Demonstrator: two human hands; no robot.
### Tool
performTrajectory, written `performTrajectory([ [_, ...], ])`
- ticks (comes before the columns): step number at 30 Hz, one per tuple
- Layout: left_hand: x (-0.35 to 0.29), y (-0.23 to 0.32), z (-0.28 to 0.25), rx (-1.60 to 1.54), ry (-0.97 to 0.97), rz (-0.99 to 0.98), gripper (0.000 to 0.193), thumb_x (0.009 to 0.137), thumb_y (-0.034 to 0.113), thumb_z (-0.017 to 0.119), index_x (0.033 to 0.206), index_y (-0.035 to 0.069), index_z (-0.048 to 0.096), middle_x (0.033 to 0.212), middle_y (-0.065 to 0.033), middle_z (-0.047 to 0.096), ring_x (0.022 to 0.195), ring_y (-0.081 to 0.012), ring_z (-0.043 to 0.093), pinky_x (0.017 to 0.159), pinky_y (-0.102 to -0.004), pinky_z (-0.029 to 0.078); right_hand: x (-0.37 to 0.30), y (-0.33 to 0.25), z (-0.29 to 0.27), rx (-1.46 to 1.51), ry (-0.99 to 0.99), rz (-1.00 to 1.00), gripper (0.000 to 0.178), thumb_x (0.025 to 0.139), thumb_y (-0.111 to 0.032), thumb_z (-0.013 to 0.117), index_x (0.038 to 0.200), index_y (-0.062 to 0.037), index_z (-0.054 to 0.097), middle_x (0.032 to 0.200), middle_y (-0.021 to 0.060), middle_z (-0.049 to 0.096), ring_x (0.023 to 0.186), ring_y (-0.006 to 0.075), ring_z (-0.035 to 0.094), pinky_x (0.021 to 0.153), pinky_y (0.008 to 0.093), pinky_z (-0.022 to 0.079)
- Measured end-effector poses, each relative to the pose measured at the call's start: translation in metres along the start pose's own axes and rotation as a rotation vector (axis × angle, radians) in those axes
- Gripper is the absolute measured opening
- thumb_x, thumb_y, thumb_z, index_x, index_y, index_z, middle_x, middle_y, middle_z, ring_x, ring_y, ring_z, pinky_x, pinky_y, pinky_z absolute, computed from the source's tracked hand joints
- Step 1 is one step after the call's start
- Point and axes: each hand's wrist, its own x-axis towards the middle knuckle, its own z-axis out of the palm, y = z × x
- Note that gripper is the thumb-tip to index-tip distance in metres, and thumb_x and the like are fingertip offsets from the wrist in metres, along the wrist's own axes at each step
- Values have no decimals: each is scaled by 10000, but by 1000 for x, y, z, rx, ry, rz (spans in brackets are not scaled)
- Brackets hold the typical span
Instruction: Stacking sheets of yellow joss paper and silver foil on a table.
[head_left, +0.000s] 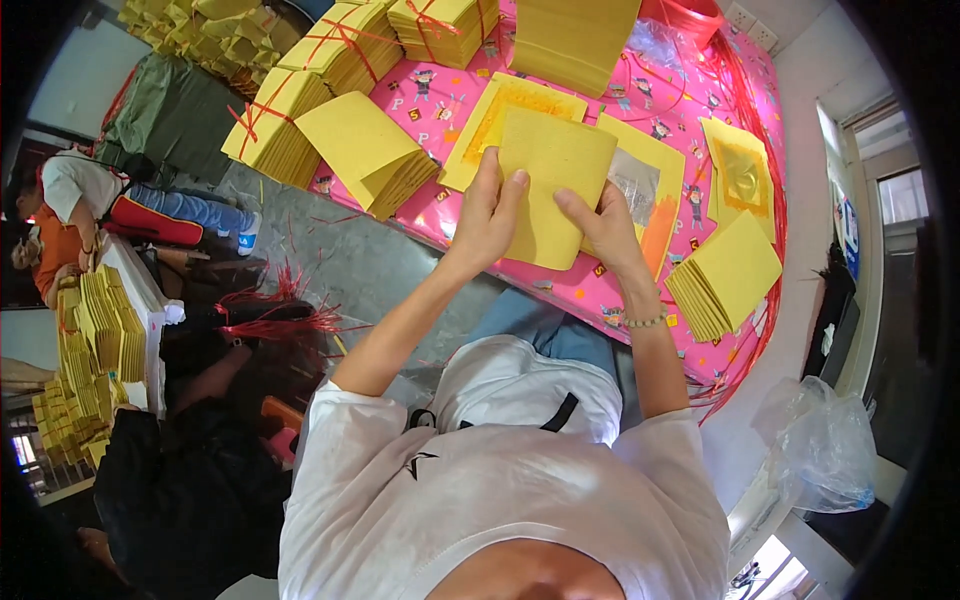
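Over the near edge of a pink patterned table, my left hand [488, 212] and my right hand [606, 225] grip a piece of yellow paper [557, 185] by its two sides. Both thumbs lie on its face; whether it is one folded sheet or a thin bundle, I cannot tell. Behind it lies a yellow sheet with an orange patch [487, 118]. Next to my right hand is another yellow sheet [668, 160] with a silvery square and an orange patch. A fanned stack of folded yellow paper [365, 150] rests to the left, and a second fanned stack [728, 275] lies to the right.
Yellow bundles tied with red string [335, 45] line the table's far left. Red strands [745, 120] hang along its right edge, by a red tub [690, 18]. Other people work at a white table [150, 300] at left. A plastic bag [825, 445] hangs at right.
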Motion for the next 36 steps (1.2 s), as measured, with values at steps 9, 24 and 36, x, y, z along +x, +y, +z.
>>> performTrajectory([
  [9, -1, 12, 0, 10, 40, 31, 241, 945, 110, 448, 1150, -16, 425, 985, -108, 576, 897, -144, 543, 773, -283, 448, 1, -7, 20, 48, 208, -104, 275, 908, -215, 590, 1047, 22, 612, 897, 50, 661, 773, 77, 600, 667, 227, 483],
  [24, 1, 20, -10, -172, -73, -296, 243, 932, 73, 462, 1162, -7, 465, 1058, -63, 589, 955, -108, 555, 831, -255, 438, 15, 1, -4, -4, 358, -136, 232, 911, -221, 583, 907, 6, 633, 775, 5, 626, 670, 18, 522, 586, 180, 419],
  [36, 24, 5, -25, -219, -98, -503, 314, 933, 123, 482, 1225, 8, 471, 1113, -85, 602, 976, -150, 590, 848, -290, 459, 10, -9, -4, -122, 162, 70, 363, 862, -296, 645, 926, 60, 662, 786, 74, 673, 622, 84, 611, 548, 219, 501],
])
